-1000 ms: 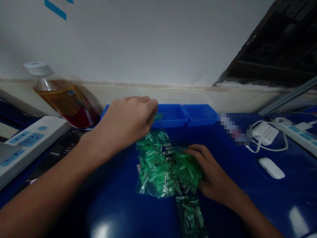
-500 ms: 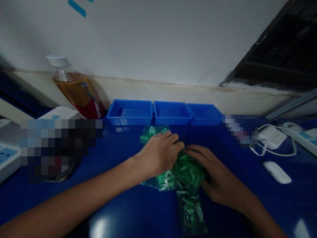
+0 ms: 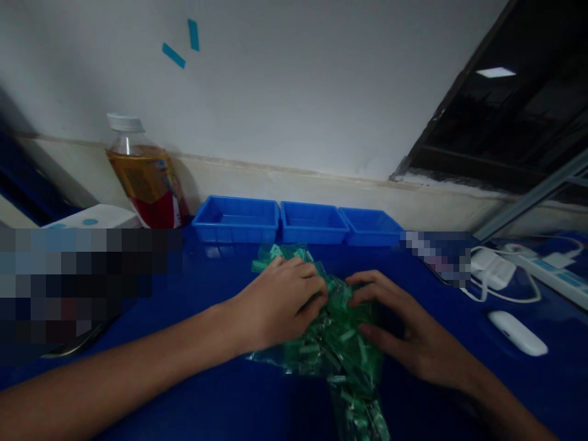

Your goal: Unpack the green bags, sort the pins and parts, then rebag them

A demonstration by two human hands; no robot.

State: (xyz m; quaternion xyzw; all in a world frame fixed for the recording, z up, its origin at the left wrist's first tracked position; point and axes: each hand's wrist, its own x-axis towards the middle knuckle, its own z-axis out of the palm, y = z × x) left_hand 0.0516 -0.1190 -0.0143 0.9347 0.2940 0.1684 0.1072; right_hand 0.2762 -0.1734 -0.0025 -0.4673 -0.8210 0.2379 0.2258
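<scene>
Several clear plastic bags of small green pieces (image 3: 346, 343) lie in an overlapping pile on the blue table, partly hidden by my hands. My left hand (image 3: 280, 300) is on the left side of the pile, its fingers curled down and closed on a bag; its fingertips are partly hidden. At the pile's right edge is my right hand (image 3: 395, 324), fingers apart and bent, the tips at the side of the green bags. Another bag of green pieces (image 3: 361, 416) extends toward the near edge of the view.
Three blue plastic bins (image 3: 315, 229) stand in a row against the wall. A drink bottle (image 3: 147, 177) stands at back left, beside a white box (image 3: 98, 215). On the right are a white earbud case (image 3: 518, 332), a charger with cable (image 3: 493, 268) and a power strip (image 3: 555, 275).
My right hand has drawn slightly apart from my left, and its fingers have spread. My left hand has shifted a little left over the bags. The camera view has also shifted.
</scene>
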